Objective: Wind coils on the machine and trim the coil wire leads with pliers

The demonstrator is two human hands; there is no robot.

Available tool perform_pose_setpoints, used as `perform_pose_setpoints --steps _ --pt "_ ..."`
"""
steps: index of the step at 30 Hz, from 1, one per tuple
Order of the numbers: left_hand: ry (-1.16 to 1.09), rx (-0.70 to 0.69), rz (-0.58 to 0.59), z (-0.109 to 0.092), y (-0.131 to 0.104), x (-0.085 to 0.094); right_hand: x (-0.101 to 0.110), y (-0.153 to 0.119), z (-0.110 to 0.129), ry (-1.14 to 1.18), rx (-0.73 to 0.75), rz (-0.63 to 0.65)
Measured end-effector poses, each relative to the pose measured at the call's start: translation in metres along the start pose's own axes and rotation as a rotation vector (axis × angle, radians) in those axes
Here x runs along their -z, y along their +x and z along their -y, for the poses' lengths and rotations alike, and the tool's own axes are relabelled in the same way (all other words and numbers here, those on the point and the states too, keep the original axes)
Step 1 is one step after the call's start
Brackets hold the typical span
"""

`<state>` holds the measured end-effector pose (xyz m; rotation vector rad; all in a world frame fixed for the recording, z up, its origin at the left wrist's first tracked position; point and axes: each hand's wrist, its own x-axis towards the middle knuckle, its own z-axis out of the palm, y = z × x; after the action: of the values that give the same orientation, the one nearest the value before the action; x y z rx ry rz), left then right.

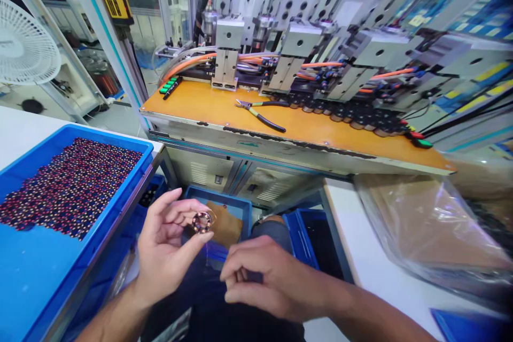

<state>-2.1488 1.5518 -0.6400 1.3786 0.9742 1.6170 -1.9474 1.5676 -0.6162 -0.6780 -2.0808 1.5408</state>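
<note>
My left hand [170, 246] pinches a small copper-wound stator [201, 222] between thumb and fingertips. The ring faces me, with copper windings around its open centre, and a thin loop of wire stands out at its upper right. Close by on the right, my right hand [260, 275] is closed, fingers curled towards the thumb. Whatever it may hold is too small or hidden to make out. Both hands are above my lap, apart from each other.
On the left table, a blue tray [149, 150] holds many small dark ring parts [80, 181]. Ahead, pliers [262, 115] and a marker [172, 88] lie on the orange machine bench [192, 104]. A clear plastic bag [433, 224] covers the right table; a blue bin [245, 214] sits below.
</note>
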Motion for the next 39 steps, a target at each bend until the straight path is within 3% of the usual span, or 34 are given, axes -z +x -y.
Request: perform_pose_setpoints --steps 4,8,11,15,21,24,27,33,39 --pt "0.054 -0.073 0.069 0.001 -0.007 -0.003 0.012 0.011 0.004 0.213 -0.118 -0.308" --pt "0.075 -0.121 0.095 0.001 -0.010 -0.006 -0.002 0.022 0.000 0.462 -0.229 -0.372" --pt "0.040 -0.056 0.076 0.001 -0.009 -0.005 -0.021 0.019 -0.014 0.605 -0.207 -0.429" --pt "-0.023 0.007 0.102 0.000 -0.009 -0.001 -0.026 0.011 -0.021 0.647 -0.188 -0.412" --pt "0.011 0.003 0.191 0.000 -0.013 -0.002 -0.014 0.016 -0.004 0.502 -0.148 -0.453" --pt "-0.148 0.117 0.209 -0.002 -0.009 -0.003 -0.018 0.013 -0.005 0.572 -0.162 -0.487" --pt "-0.259 0.240 0.231 -0.004 -0.004 -0.001 -0.017 0.006 -0.008 0.572 -0.209 -0.432" --pt "-0.276 0.304 0.315 0.000 0.000 0.003 0.001 0.010 0.005 0.409 -0.210 -0.388" --pt "-0.309 0.439 0.337 0.003 -0.004 0.000 0.005 0.011 0.007 0.299 -0.207 -0.365"
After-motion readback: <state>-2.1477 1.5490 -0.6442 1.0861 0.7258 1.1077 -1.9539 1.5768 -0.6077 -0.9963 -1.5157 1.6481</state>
